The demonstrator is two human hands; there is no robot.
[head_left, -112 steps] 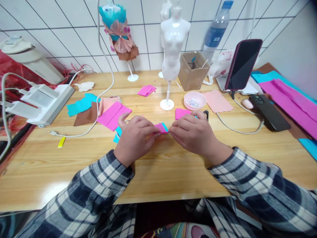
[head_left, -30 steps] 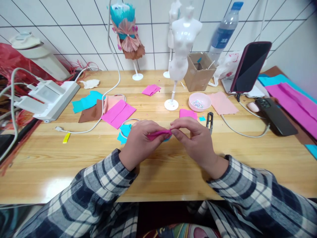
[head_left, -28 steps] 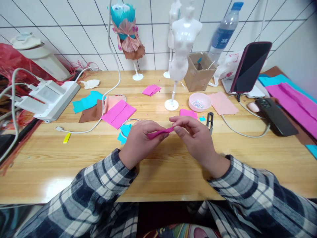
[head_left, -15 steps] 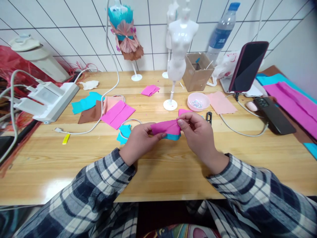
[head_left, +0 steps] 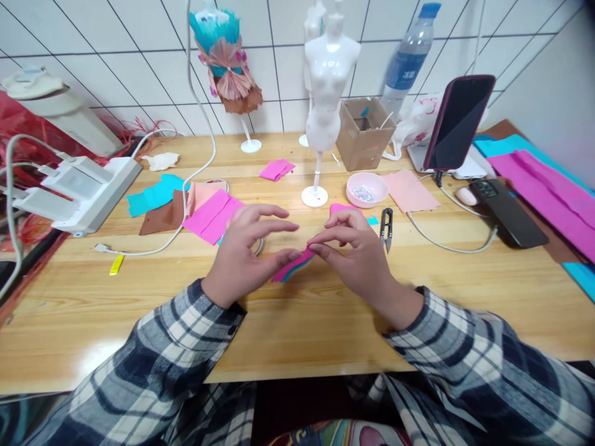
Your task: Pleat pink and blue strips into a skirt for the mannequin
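Between my hands hangs a pink crepe paper piece (head_left: 294, 265) with a blue layer along its lower edge. My right hand (head_left: 356, 260) pinches its upper right corner between thumb and fingertips. My left hand (head_left: 251, 251) is open, its fingers spread and its thumb close to the paper; whether the thumb touches it I cannot tell. Just behind my right hand lies another pink paper piece (head_left: 341, 209), partly hidden. Black thread snips (head_left: 387, 228) rest to the right of that hand. A white mannequin (head_left: 324, 93) stands upright beyond both hands.
A pink bowl of small beads (head_left: 367, 189) sits beside a peach paper sheet (head_left: 411, 191). Pink, brown and blue paper pieces (head_left: 214, 217) lie left under a white cable (head_left: 179, 230). At the back are a cardboard box (head_left: 364, 136) and a dressed mannequin (head_left: 227, 68); a phone (head_left: 509, 214) lies right.
My left hand has let go of the paper and spread its fingers. The paper, held by my right hand, now slants down to the left, seen more edge-on. The view has shifted slightly.
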